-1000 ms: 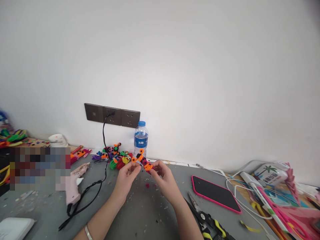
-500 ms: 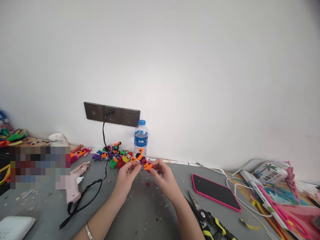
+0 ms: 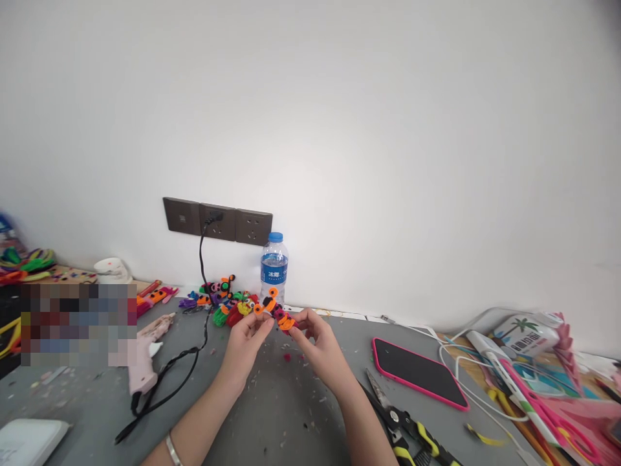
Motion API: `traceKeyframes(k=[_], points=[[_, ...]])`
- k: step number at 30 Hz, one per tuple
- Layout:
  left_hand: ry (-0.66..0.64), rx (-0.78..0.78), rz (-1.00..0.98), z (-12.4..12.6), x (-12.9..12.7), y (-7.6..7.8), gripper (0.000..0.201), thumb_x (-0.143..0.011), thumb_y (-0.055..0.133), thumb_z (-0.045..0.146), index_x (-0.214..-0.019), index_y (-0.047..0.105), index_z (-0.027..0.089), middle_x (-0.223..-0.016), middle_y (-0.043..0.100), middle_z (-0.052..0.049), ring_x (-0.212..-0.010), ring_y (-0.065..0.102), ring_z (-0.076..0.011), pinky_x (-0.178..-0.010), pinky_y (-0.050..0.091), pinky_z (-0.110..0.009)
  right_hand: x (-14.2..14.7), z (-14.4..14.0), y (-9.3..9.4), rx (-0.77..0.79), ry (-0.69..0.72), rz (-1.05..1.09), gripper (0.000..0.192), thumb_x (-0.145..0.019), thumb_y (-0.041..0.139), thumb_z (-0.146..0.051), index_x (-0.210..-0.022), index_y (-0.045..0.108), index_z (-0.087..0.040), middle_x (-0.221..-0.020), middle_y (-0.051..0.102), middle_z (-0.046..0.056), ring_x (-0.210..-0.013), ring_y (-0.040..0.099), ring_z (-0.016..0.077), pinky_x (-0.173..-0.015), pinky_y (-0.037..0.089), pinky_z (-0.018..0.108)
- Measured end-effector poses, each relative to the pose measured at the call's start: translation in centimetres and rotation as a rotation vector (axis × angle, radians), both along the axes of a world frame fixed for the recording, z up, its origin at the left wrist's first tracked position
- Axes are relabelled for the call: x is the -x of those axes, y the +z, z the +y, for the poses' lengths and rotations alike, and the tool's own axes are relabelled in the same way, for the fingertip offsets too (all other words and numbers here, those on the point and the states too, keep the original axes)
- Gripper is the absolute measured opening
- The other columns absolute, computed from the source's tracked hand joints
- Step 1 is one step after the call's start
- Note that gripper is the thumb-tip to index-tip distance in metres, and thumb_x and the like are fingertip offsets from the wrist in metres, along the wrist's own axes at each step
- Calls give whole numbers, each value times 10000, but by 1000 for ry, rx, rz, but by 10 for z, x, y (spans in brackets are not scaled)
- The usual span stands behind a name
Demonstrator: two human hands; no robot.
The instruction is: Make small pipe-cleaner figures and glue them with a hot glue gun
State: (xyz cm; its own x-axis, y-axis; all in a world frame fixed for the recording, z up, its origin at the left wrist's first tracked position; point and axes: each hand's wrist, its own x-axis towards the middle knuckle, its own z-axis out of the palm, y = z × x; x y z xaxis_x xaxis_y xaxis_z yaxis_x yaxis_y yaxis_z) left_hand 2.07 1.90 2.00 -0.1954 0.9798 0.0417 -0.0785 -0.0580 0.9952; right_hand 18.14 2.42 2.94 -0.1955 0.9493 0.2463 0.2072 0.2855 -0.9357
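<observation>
The left hand and the right hand are up close together over the grey table. Both are pinching one small fuzzy toy made of orange, black and red bendy wire. The left fingertips hold its left end and the right fingertips hold its right end. The toy lies sideways between the two hands, with its left end a little higher, and each hand is just as near to it as the other.

Just behind the hands, near the wall, sits a heap of more bright fuzzy toys. A clear water bottle with a blue cap stands next to the heap. A pale glue gun with a black cord lies to the left. To the right lie a black phone in a pink case and yellow-and-black pliers.
</observation>
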Motion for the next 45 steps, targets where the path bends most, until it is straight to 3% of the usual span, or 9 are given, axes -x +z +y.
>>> traceKeyframes(k=[21,34,45], points=[[-6,23,-38,2,1,-6,363,-649,738,514,-746,700,166,-654,618,-7,-623,535,-155,-578,397,-243,-1,1,-2,-13,13,-6,155,-877,566,-359,-852,609,-212,-856,655,33,-770,566,195,-648,400,301],[-43,13,37,2,1,-6,347,-718,676,518,-742,659,172,-642,527,15,-567,436,-126,-571,374,-250,-2,1,-2,-32,-24,-60,209,-887,532,-401,-850,578,-201,-847,666,52,-781,576,211,-663,392,315],[-34,24,11,0,0,0,363,-663,715,532,-708,690,173,-596,522,13,-552,422,-128,-545,350,-242,-3,3,-6,-40,-27,-40,179,-887,526,-374,-859,568,-203,-865,662,48,-785,579,204,-707,404,321]])
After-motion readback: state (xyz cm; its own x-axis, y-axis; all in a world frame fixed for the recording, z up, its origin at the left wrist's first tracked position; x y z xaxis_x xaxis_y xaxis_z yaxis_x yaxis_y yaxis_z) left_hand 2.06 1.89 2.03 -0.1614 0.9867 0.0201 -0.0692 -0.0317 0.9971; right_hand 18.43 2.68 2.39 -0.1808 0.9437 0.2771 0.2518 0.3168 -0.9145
